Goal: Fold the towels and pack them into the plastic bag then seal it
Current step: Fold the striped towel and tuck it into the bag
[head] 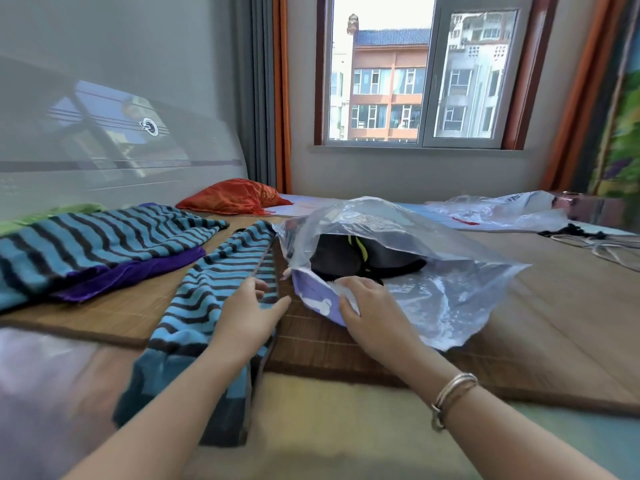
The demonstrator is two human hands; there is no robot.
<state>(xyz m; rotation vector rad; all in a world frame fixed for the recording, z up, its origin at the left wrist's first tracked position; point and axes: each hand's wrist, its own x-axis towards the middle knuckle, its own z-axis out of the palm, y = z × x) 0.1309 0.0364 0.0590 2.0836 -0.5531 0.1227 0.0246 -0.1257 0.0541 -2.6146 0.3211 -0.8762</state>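
the left hand point(250, 308) hovers with its fingers spread and relaxed over the folded striped towel point(211, 306), a long narrow strip of blue and dark bands that runs from the near edge of the bamboo mat point(540, 306) up toward the plastic bag point(433, 271); whether the fingertips actually touch the cloth is hard to tell, as the hand is a little blurred. it holds nothing. the right hand point(369, 301) lies just beside it on the bag's near edge, fingers curled over the plastic rim where a lilac printed panel shows. the bag is clear, crumpled and puffed open on the mat, its mouth facing the person, with a dark folded item point(363, 256) with a yellow-green stripe already inside. farther left, well apart from both hands, a second striped towel point(104, 244) lies spread over a purple cloth point(138, 268).
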